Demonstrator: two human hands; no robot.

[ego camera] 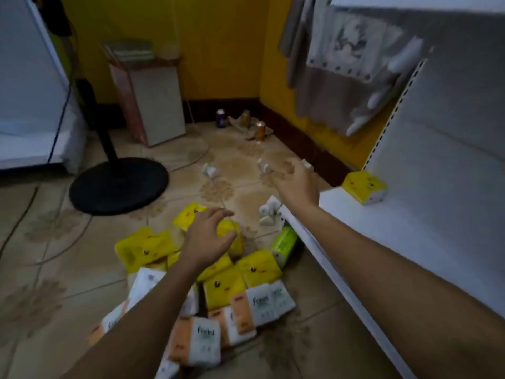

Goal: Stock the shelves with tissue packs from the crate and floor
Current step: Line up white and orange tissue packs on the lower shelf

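So, shelf [382,242]: carries one shelved yellow pack [364,188], close to the back panel.
Floor pile [224,291]: many tissue packs heaped on the floor [68,269] just beside the shelf edge. Yellow and white-and-orange ones, plus a green pack [285,242] against the shelf base.
Crate: not in view.
Progress: early, by the look of it. One pack stocked, nearly the whole pile yet to go.
Left hand [207,239]: down over the pile, fingers [218,213] apart and curved over the top yellow pack [228,231], thumb at its near side. Clamped or only touching, cannot tell through the blur.
Right hand [296,184]: in the air past the shelf's front corner, fingers [293,164] spread, holding nothing.
Next, likely: close left fingers on that pack, lift to the shelf.
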